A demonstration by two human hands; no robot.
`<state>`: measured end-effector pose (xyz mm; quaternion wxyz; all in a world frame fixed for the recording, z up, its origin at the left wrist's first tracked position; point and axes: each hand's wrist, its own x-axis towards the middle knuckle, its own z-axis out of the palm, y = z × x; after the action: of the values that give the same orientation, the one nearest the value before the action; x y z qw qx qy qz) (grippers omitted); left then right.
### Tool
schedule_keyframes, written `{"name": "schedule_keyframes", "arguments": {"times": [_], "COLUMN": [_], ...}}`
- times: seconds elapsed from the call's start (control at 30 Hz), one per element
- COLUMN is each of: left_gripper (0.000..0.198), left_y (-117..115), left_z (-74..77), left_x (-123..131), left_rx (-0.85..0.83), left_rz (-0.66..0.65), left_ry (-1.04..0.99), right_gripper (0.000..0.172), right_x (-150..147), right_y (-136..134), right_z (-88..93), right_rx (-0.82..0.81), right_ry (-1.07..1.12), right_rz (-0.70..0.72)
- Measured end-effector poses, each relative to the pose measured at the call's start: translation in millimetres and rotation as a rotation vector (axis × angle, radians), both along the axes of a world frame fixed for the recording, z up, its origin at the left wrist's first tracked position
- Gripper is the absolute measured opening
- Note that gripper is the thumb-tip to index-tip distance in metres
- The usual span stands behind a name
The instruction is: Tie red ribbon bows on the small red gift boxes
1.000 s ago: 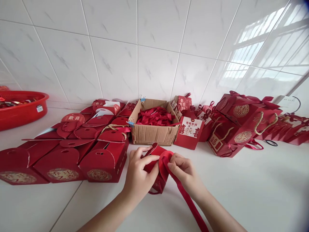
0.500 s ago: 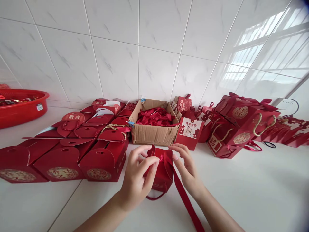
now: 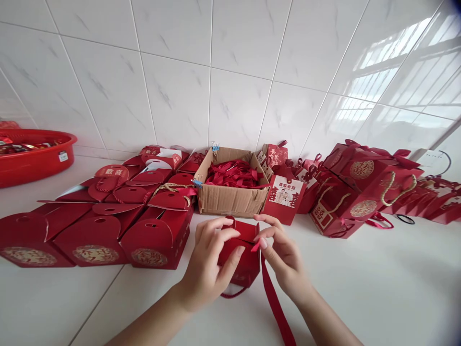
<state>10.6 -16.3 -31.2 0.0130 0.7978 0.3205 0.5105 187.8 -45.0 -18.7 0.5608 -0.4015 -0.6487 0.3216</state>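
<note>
A small red gift box (image 3: 240, 262) stands on the white surface in front of me, a twisted cord loop showing at its near bottom edge. My left hand (image 3: 209, 264) is at the box's left side, thumb and index finger apart over the top, other fingertips by the left flap. My right hand (image 3: 283, 250) is closed at the right flap, pinching the short end of a red ribbon (image 3: 275, 302) between thumb and fingers. The ribbon's long tail hangs down the right side and runs toward me. Where it passes through the flap is hidden by my fingers.
Behind the gift box is a cardboard box (image 3: 230, 202) filled with red ribbons (image 3: 234, 174). Several red gift boxes (image 3: 154, 240) stand at left, a red basin (image 3: 36, 166) beyond them. Stacked boxes (image 3: 363, 187) and red bags are at right, against a tiled wall.
The ribbon end has passed from my left fingers to my right hand and is drawn to the right flap. My left thumb and index finger have parted.
</note>
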Motion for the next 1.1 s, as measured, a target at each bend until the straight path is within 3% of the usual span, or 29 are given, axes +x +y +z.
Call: {"name": "schedule_keyframes", "arguments": {"times": [0.2, 0.3, 0.4, 0.57, 0.67, 0.77, 0.9, 1.1], "left_gripper": [0.023, 0.019, 0.015, 0.014, 0.019, 0.021, 0.020, 0.020], "left_y": [4, 4, 3, 1, 0, -3, -7, -8], "left_z": [-2.3, -2.9, -2.0, 4.7, 9.0, 11.7, 13.7, 11.5], "left_x": [1, 0, 1, 1, 1, 3, 4, 2], "left_rx": [-0.251, -0.296, -0.360, -0.620, -0.729, -0.790, -0.820, -0.803], "left_rz": [-0.018, -0.064, -0.082, -0.136, -0.230, -0.331, -0.391, -0.409], "left_ry": [-0.135, -0.170, -0.224, -0.359, -0.397, -0.379, -0.362, -0.370], "right_gripper": [0.011, 0.018, 0.020, 0.022, 0.019, 0.020, 0.027, 0.029], "right_x": [11, 22, 35, 47, 35, 14, 1, 5], "right_y": [6, 10, 15, 21, 17, 8, -3, -1], "right_z": [-2.5, -0.5, 4.0, 9.9, 6.6, 1.8, 0.2, 2.2], "right_rx": [-0.058, -0.052, -0.013, -0.041, -0.085, -0.110, -0.142, -0.146], "right_ry": [0.414, 0.591, 0.680, 0.786, 0.670, 0.400, 0.099, -0.043], "right_rz": [0.160, 0.230, 0.139, -0.015, -0.152, -0.260, -0.243, -0.225]}}
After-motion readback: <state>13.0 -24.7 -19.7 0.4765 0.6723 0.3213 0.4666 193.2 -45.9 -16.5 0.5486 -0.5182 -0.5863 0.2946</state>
